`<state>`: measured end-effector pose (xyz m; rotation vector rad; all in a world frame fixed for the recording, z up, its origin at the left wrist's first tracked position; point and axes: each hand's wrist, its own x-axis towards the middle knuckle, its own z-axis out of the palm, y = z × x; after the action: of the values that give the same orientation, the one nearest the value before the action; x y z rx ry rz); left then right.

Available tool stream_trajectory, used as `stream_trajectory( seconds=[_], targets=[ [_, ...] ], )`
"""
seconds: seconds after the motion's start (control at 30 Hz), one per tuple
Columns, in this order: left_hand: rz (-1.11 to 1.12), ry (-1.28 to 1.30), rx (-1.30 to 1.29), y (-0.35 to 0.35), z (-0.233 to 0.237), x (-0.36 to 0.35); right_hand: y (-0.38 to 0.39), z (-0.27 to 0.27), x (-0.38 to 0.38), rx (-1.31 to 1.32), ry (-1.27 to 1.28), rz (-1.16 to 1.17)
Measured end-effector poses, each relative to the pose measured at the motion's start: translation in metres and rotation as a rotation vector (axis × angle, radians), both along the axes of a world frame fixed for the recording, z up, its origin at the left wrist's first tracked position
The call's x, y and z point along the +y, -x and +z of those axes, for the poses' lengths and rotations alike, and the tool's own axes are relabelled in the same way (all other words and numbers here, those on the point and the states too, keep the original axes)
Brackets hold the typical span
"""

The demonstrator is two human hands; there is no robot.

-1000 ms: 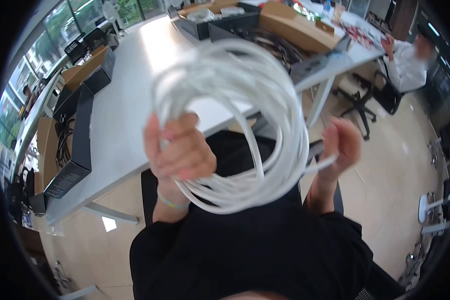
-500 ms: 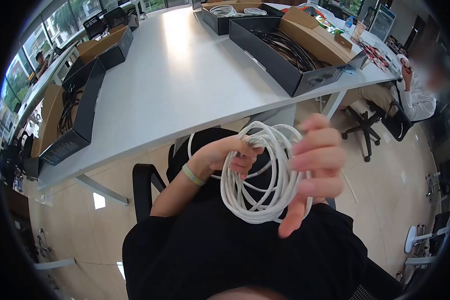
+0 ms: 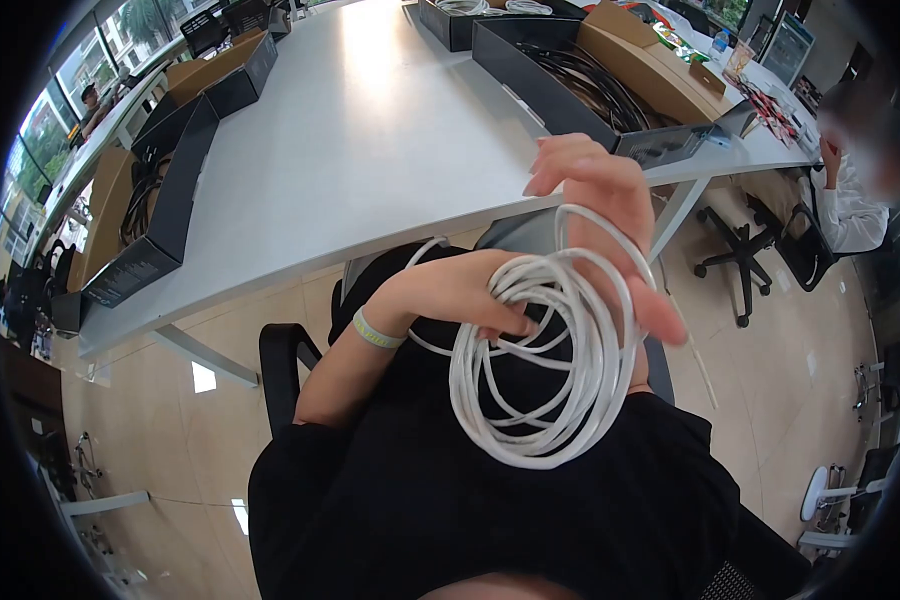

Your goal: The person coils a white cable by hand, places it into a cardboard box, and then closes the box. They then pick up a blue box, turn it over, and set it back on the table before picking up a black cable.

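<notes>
A coil of white cable [image 3: 580,400] hangs in front of my chest, its loops loose and round. My left hand [image 3: 480,295], with a pale wristband [image 3: 377,330], is closed around the coil's upper left side. On the right, my right hand [image 3: 605,220] is raised with its fingers apart and its thumb out to the side. A loop of the cable runs over this hand near the palm, but the fingers do not grip it. One loose length of cable dangles to the right of the hand, and another curves behind my left wrist.
Ahead stands a white table [image 3: 350,170]. Dark boxes with black cables stand at its right [image 3: 610,95] and left [image 3: 150,220]. A farther box [image 3: 450,28] holds white cables. A person in a white top [image 3: 855,215] sits at the right, beside a wheeled chair [image 3: 740,250].
My right hand has moved up and slightly left, from beside the coil to above its right side, and turned. A loop now stands up against it. The coil has shifted slightly right and down.
</notes>
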<state>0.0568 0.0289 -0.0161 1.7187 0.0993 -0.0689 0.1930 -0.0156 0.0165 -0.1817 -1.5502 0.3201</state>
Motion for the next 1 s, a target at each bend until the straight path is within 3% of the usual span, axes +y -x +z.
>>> stream_trajectory(
  seconds=[0.1,0.13,0.2,0.27,0.3,0.4,0.47,0.5,0.6,0.73,0.83,0.93,1.0],
  targets=[
    [0.297,-0.03,-0.096,0.0,0.005,-0.004,-0.001,-0.004,-0.002,-0.017,0.02,0.006],
    [0.3,-0.03,-0.091,0.002,0.005,-0.004,-0.003,-0.006,-0.003,-0.04,0.025,0.048],
    [0.586,-0.438,-0.386,0.006,0.002,-0.004,-0.007,-0.004,-0.011,-0.071,0.17,0.012],
    [0.627,-0.514,-0.345,0.01,0.006,-0.009,-0.007,0.001,-0.014,-0.119,0.392,-0.202],
    [0.669,-0.598,-0.312,0.012,0.012,-0.012,-0.011,-0.002,-0.005,-0.155,0.355,-0.269],
    [0.705,-0.728,-0.336,0.013,0.017,-0.016,-0.017,-0.007,0.0,-0.093,0.335,-0.251],
    [0.747,-0.927,-0.6,0.013,0.009,-0.012,-0.022,-0.005,-0.003,-0.113,0.339,-0.24],
    [0.738,-1.061,-0.597,0.017,0.011,-0.012,-0.022,-0.003,-0.007,-0.117,0.341,-0.197],
    [0.693,-1.121,-0.726,0.02,0.006,-0.008,-0.034,-0.005,-0.008,-0.196,0.353,-0.153],
    [0.625,-1.055,-0.77,0.029,0.009,-0.011,-0.044,-0.014,-0.006,0.013,0.498,-0.044],
    [0.631,-1.05,-0.814,0.03,0.015,-0.018,-0.06,-0.017,-0.013,-0.031,0.702,0.016],
    [0.646,-1.01,-0.852,0.031,0.015,-0.02,-0.064,-0.022,-0.023,-0.146,0.767,0.077],
    [0.769,-1.028,-0.788,0.027,0.013,-0.019,-0.065,-0.031,-0.023,-0.217,0.693,0.137]
  ],
)
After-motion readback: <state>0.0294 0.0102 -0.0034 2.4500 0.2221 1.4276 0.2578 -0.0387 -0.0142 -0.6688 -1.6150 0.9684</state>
